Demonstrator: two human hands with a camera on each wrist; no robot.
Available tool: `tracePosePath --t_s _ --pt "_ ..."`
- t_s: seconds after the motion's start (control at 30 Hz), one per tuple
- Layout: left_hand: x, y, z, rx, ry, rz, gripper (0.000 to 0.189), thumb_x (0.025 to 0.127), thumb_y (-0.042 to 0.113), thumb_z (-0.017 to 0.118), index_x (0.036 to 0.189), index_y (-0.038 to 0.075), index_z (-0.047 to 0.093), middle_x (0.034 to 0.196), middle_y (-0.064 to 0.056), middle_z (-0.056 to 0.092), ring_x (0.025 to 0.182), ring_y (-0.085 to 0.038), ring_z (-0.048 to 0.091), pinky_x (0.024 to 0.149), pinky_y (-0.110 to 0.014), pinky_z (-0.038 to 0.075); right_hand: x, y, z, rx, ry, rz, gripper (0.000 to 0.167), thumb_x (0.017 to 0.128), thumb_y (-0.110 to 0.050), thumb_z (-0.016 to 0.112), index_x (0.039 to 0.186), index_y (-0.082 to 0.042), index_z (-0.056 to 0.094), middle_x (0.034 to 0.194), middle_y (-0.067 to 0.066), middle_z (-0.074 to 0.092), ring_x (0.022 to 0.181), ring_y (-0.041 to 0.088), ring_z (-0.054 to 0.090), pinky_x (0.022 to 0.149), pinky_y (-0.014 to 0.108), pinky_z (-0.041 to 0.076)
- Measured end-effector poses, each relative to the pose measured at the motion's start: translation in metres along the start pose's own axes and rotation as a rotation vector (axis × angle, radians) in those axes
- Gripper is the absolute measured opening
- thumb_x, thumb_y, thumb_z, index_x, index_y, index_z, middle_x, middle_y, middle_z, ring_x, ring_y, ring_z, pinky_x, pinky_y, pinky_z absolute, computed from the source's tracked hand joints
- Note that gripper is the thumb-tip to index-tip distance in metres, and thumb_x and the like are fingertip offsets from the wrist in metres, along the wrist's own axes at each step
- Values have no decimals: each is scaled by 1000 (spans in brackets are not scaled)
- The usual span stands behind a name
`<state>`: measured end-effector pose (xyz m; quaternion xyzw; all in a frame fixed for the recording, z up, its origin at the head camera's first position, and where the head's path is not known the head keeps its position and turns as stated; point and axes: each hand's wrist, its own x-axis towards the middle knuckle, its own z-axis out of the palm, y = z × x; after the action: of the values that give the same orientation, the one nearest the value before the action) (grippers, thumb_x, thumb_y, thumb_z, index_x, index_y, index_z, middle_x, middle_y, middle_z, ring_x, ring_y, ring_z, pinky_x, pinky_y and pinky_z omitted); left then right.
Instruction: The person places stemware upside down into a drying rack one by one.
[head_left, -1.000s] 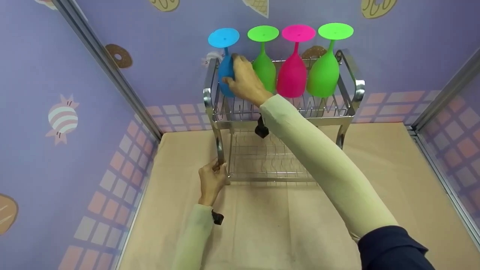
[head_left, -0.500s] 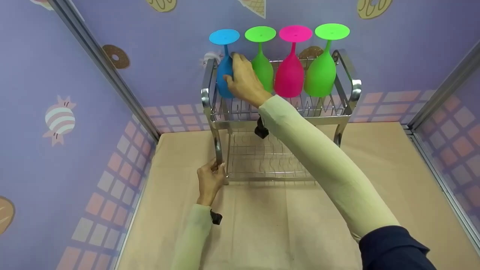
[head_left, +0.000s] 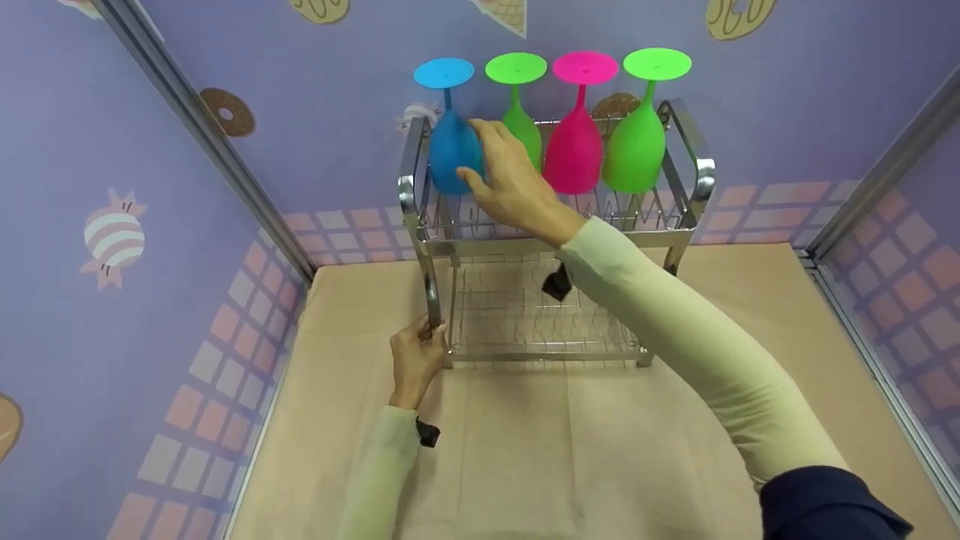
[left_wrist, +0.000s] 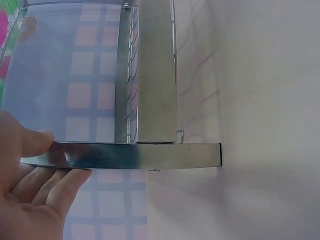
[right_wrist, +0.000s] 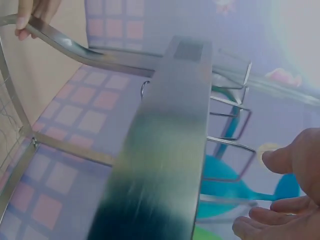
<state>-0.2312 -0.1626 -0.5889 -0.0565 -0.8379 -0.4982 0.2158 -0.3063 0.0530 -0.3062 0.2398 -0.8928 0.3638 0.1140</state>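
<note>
A blue goblet stands upside down at the left end of the upper tier of a metal dish rack. My right hand is just to the right of this goblet, thumb and fingers spread apart. In the right wrist view the fingers hold nothing; whether they still brush the goblet I cannot tell. My left hand pinches the rack's front left leg between thumb and fingers, low down. Beside the blue goblet, a green goblet is partly hidden behind my right hand.
A pink goblet and another green goblet stand upside down further right on the upper tier. The rack's lower wire tier sits near the cloth-covered table. Patterned walls close in the back and sides.
My right hand has let go of the blue goblet, opened, and drawn back a little to the right and toward me. My left hand keeps its grip on the rack leg.
</note>
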Motion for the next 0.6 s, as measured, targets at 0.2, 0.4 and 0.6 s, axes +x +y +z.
tracePosePath --t_s 0.2,0.4,0.6 --pt "1 2 -4 -2 -44 -50 15 96 -1 76 111 -4 78 107 -24 80 99 -37 80 86 -44 68 -42 16 -29 14 25 -74 66 108 -27 65 162 -1 37 163 16 46 150 30 46 129 42 38" --pt "4 9 -12 -36 -92 -73 22 98 -3 71 119 -4 76 117 -26 77 105 -42 78 89 -44 67 -88 44 -61 -7 103 -183 57 108 -21 64 155 4 44 155 21 53 144 34 52 126 48 42" --pt "9 22 -24 -62 -97 -83 43 98 -1 71 139 -9 64 129 -31 71 112 -47 75 93 -47 66 -130 71 -86 -49 178 -250 52 106 -12 67 150 9 50 149 25 58 137 38 57 118 52 48"
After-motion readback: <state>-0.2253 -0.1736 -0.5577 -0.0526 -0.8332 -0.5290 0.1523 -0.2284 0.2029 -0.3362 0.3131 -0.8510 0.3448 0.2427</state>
